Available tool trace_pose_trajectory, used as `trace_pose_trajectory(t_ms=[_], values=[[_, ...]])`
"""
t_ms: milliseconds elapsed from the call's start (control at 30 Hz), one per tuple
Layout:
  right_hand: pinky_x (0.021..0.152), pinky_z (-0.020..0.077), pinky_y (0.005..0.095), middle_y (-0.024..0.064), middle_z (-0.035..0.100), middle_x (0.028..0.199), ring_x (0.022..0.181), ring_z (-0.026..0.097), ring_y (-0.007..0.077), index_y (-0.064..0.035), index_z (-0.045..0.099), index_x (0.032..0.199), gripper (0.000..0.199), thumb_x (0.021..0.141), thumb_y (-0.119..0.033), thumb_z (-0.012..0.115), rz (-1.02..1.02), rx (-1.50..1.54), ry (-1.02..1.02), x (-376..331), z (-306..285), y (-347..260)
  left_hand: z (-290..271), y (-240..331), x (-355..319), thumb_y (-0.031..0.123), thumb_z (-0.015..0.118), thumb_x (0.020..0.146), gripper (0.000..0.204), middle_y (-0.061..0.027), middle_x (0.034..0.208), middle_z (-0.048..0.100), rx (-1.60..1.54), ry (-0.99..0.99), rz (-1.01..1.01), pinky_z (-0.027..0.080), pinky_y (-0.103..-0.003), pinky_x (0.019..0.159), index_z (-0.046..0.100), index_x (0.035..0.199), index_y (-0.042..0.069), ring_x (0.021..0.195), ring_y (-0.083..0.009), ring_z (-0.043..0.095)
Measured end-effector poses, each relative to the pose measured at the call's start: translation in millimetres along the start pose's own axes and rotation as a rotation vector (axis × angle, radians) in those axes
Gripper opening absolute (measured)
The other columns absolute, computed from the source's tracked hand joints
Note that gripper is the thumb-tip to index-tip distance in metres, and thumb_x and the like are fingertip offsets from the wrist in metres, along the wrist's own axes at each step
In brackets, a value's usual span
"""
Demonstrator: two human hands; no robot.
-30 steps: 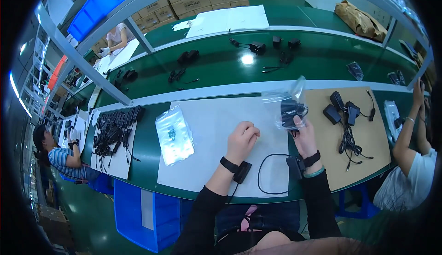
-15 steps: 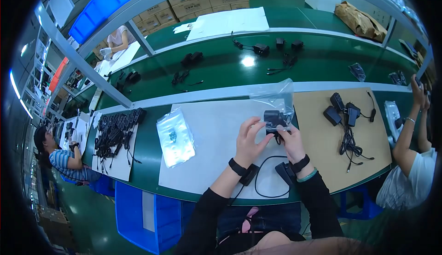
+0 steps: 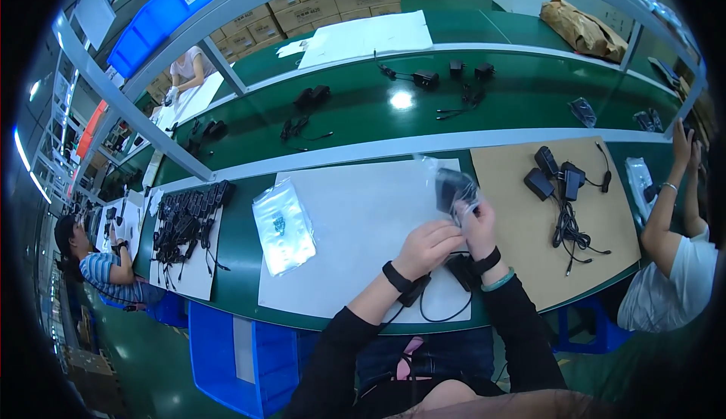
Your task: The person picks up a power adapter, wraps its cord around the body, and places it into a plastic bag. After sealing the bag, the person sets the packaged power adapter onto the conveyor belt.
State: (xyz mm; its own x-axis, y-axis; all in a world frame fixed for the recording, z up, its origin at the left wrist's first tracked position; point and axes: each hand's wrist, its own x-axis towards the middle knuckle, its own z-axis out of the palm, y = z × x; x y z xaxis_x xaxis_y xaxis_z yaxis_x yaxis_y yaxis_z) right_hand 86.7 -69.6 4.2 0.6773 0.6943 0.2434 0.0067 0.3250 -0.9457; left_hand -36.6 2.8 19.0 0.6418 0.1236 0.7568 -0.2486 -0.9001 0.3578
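Note:
A black power adapter sits inside a clear plastic bag, raised over the white sheet. My right hand is closed around the bag's lower end. Just beside it, my left hand has its fingers pressed together at the bag's near end; what they pinch is hidden. Below the hands, one black adapter lies by my right wrist. Another black adapter is partly covered by my left wrist, and a black cord curves between them. Flat clear bags lie stacked to the left.
Several adapters with cords rest on a brown cardboard sheet at right. A dense pile of adapters lies left. Beyond a metal rail, more adapters are spread out. Co-workers sit on both sides; a blue bin stands below the table edge.
The bagged adapter has turned and tilted in my right hand. My left hand has moved from the adapter's left side down to the bag's near end, its fingers now closed together.

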Motion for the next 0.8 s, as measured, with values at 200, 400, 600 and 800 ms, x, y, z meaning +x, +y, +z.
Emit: trace_pose_trajectory(t_ms=[200,400,600,800], values=[[0.066,0.0431,0.0219,-0.0006,0.058,0.085,0.073,0.052,0.0066,-0.0018,0.057,0.106,0.025,0.084,-0.013,0.061,0.203,0.201,-0.072,-1,-6,-6,-37,-22,-16,0.008,0.07,0.071,0.023,-0.0062,0.095,0.063,-0.145,0.079,-0.292,0.048,-0.032,0.075,0.064,0.093,0.008,0.09,-0.0229,0.06],[0.075,0.0461,0.0244,0.0028,0.061,0.094,0.082,0.056,0.009,0.0004,0.055,0.112,0.036,0.079,-0.009,0.067,0.315,-0.046,-0.516,-12,-5,-29,-64,-22,-1,0.02,0.08,0.062,0.049,-0.0027,0.096,0.063,-0.794,0.21,-0.629,0.045,-0.029,0.078,0.058,0.104,0.007,0.087,-0.0182,0.059],[0.076,0.0462,0.025,0.0042,0.062,0.096,0.084,0.057,0.0106,-0.0001,0.056,0.111,0.036,0.077,-0.008,0.068,0.197,0.009,-0.384,-17,5,-20,-56,-22,-12,0.02,0.08,0.065,0.051,-0.004,0.098,0.061,-0.426,-0.092,-0.782,0.044,-0.028,0.079,0.055,0.107,0.006,0.088,-0.017,0.058],[0.082,0.0442,0.0289,0.0081,0.057,0.103,0.095,0.056,0.0182,-0.0023,0.058,0.109,0.038,0.072,-0.009,0.069,-0.112,-0.158,-0.456,-10,-1,-17,-44,-24,-18,0.017,0.078,0.068,0.046,-0.005,0.104,0.058,-0.843,0.014,-0.928,0.044,-0.026,0.081,0.054,0.106,0.004,0.092,-0.0133,0.055]])
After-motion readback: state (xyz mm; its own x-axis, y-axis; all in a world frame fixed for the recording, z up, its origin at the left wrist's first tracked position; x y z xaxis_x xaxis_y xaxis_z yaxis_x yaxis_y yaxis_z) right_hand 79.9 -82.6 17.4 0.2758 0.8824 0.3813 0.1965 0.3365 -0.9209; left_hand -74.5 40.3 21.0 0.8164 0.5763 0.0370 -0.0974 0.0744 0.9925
